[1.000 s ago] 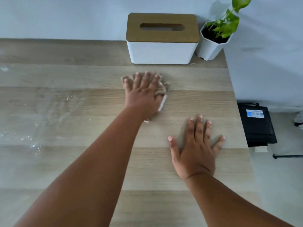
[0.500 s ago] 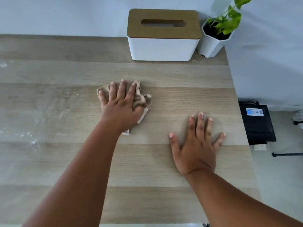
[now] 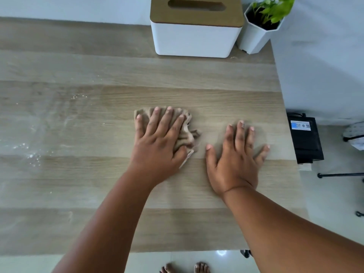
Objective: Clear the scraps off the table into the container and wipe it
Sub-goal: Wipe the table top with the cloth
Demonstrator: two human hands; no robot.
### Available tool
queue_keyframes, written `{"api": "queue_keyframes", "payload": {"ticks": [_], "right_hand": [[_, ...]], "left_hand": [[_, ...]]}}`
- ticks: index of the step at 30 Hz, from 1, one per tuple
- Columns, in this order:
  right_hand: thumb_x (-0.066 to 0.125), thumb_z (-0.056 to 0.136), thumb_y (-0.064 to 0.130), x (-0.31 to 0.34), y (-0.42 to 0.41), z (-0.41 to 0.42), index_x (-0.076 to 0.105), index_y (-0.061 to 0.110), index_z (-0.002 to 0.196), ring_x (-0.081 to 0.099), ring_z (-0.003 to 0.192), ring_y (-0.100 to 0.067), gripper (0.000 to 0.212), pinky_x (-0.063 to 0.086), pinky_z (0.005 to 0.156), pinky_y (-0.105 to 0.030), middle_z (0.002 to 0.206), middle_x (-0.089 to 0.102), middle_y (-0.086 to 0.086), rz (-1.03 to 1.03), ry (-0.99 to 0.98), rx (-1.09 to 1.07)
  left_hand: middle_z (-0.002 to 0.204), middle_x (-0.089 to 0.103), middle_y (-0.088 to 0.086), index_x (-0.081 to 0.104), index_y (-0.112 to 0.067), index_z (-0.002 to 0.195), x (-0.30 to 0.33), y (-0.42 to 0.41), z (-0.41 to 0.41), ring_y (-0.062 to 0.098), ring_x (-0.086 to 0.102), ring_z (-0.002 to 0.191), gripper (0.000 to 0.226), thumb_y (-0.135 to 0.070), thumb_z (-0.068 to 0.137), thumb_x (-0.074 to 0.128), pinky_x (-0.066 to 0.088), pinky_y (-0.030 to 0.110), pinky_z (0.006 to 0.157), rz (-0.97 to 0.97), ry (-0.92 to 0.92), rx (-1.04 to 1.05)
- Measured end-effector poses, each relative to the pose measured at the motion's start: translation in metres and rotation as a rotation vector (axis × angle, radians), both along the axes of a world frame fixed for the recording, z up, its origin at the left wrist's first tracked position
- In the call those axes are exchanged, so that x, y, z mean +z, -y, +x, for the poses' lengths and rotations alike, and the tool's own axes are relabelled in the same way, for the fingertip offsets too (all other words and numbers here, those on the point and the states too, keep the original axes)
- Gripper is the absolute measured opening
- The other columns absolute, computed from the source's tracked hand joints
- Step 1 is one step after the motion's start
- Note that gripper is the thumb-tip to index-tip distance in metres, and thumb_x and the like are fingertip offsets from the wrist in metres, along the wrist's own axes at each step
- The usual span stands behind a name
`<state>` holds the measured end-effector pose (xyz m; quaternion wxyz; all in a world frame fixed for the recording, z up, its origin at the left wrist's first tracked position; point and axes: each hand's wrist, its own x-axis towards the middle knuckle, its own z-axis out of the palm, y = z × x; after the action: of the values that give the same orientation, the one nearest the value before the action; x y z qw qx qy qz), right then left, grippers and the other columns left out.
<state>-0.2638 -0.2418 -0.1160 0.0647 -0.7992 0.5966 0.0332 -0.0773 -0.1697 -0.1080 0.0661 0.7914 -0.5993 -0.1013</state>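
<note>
A wood-grain table [image 3: 98, 184] stands against a pale wall, a tissue box [image 3: 196, 36] and potted plant [image 3: 260, 26] at its far edge. The left hand [image 3: 159, 142] presses a crumpled tan cloth [image 3: 187, 133] flat mid-table, fingers straight and slightly spread. The right hand [image 3: 234, 160] lies flat just beside it, fingers splayed. Wet streaks [image 3: 33, 152] glisten at left

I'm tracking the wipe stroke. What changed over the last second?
The left hand, flat on the cloth, slid it from near the tissue box back toward the person and ended beside the right hand. The right hand stayed flat on the table.
</note>
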Motion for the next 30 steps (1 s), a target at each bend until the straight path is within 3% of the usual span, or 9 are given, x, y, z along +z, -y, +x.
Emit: {"api": "queue_keyframes", "payload": {"ticks": [5,11,17,24,30], "right_hand": [[0.012,0.096,0.069,-0.001,-0.001,0.000,0.011,0.022,0.165,-0.015,0.159,-0.026,0.084,-0.003,0.121,-0.070,0.174,-0.008,-0.002,0.002,0.008,-0.010],[0.015,0.097,0.069,-0.001,0.001,0.000,0.010,0.022,0.165,-0.015,0.159,-0.026,0.083,-0.005,0.121,-0.070,0.174,-0.007,-0.002,-0.007,0.027,-0.008],[0.012,0.097,0.069,-0.003,0.000,-0.003,0.008,0.021,0.165,-0.013,0.159,-0.027,0.084,-0.003,0.121,-0.070,0.174,-0.007,-0.001,-0.025,0.004,-0.008],[0.013,0.096,0.070,-0.004,0.000,-0.001,0.010,0.021,0.165,-0.010,0.160,-0.028,0.085,-0.003,0.121,-0.070,0.174,-0.005,-0.002,-0.027,-0.010,-0.010],[0.014,0.095,0.069,-0.003,-0.001,0.001,0.011,0.020,0.165,-0.011,0.160,-0.029,0.085,-0.002,0.120,-0.071,0.174,-0.004,-0.003,-0.018,0.002,-0.009]], "left_hand": [[0.171,0.020,-0.001,0.030,-0.031,0.162,0.005,-0.054,0.016,0.023,0.010,0.160,0.084,-0.067,0.086,0.039,0.008,0.059,0.126,0.020,0.013,0.120],[0.173,0.008,0.002,0.017,-0.031,0.163,0.010,0.018,0.058,0.030,0.000,0.160,0.095,-0.070,0.078,0.031,-0.003,0.067,0.123,0.101,-0.037,0.351],[0.174,0.003,0.004,0.012,-0.028,0.165,0.001,0.059,0.049,0.032,-0.006,0.159,0.093,-0.072,0.085,0.027,-0.007,0.067,0.122,0.090,-0.015,0.274],[0.174,0.008,0.000,0.021,-0.026,0.164,0.001,-0.030,0.017,0.022,-0.003,0.160,0.086,-0.073,0.093,0.034,0.001,0.058,0.127,0.001,0.021,0.173],[0.173,0.010,0.000,0.020,-0.031,0.163,0.005,-0.069,0.028,0.024,0.001,0.160,0.091,-0.079,0.087,0.037,0.005,0.060,0.126,0.024,0.014,0.246]]}}
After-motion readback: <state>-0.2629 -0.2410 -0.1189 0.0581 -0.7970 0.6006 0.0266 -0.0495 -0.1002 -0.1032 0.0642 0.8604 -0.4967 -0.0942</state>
